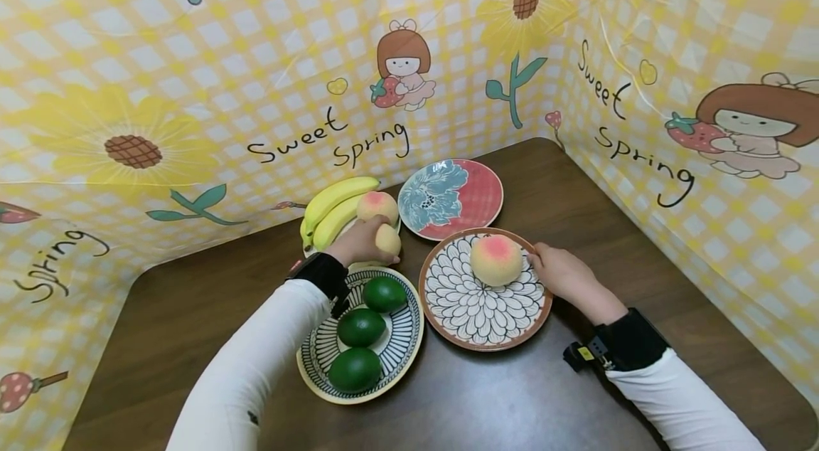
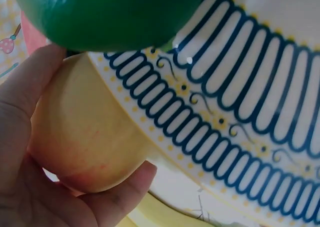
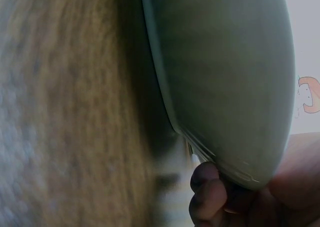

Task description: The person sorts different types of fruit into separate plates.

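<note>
My left hand [image 1: 361, 243] grips a pale yellow peach [image 1: 387, 241] between the thumb and fingers, above the far rim of the blue-patterned plate. In the left wrist view the same peach [image 2: 92, 127] shows a faint pink blush. Right behind that hand are another peach [image 1: 376, 207] and yellow bananas [image 1: 333, 213], on a plate mostly hidden by them. My right hand [image 1: 566, 273] holds the brown rim of a petal-patterned plate [image 1: 476, 323], which carries one pink-topped peach [image 1: 496, 260]. The right wrist view shows fingers [image 3: 207, 192] curled beneath the plate's pale underside [image 3: 225, 82].
Several dark green avocado-like fruits [image 1: 361, 327] lie in the blue-patterned plate [image 1: 409, 358] at front left. A red plate with a blue flower [image 1: 483, 195] stands at the back. The brown table [image 1: 217, 316] meets yellow checked cloth walls [image 1: 269, 45] at the back and right.
</note>
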Demonstrator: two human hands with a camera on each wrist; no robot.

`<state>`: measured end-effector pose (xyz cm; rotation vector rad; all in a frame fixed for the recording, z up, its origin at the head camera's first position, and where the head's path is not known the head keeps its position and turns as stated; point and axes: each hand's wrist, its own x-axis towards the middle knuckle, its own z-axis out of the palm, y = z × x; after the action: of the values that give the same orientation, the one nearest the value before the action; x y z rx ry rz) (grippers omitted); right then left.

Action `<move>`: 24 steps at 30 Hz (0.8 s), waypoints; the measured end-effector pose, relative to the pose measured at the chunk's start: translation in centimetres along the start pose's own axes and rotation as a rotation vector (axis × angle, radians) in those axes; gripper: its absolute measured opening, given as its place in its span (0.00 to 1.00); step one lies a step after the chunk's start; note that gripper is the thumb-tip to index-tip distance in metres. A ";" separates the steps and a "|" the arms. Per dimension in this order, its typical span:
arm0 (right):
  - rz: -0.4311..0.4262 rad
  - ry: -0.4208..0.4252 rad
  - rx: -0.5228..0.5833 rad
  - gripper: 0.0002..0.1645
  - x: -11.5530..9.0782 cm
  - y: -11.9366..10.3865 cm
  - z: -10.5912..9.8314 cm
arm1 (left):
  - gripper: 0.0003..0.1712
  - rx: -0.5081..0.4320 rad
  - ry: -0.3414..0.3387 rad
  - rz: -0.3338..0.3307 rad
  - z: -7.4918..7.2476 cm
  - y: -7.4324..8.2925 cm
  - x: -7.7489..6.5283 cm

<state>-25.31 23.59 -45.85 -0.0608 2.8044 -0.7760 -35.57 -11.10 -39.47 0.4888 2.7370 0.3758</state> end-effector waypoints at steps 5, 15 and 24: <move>0.004 -0.003 -0.005 0.20 -0.1 -0.1 0.1 | 0.48 -0.023 0.011 0.000 0.2 0.2 -0.3; 0.003 -0.005 -0.004 0.21 -0.1 -0.1 0.1 | 0.44 -0.031 0.039 0.028 0.3 -0.1 -0.4; 0.003 -0.004 -0.002 0.22 -0.1 -0.1 -0.1 | 0.44 -0.025 0.063 0.056 0.0 -0.6 -0.2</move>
<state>-25.22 23.54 -45.72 -0.0578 2.8011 -0.7721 -35.57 -11.73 -39.57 0.5571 2.7798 0.4464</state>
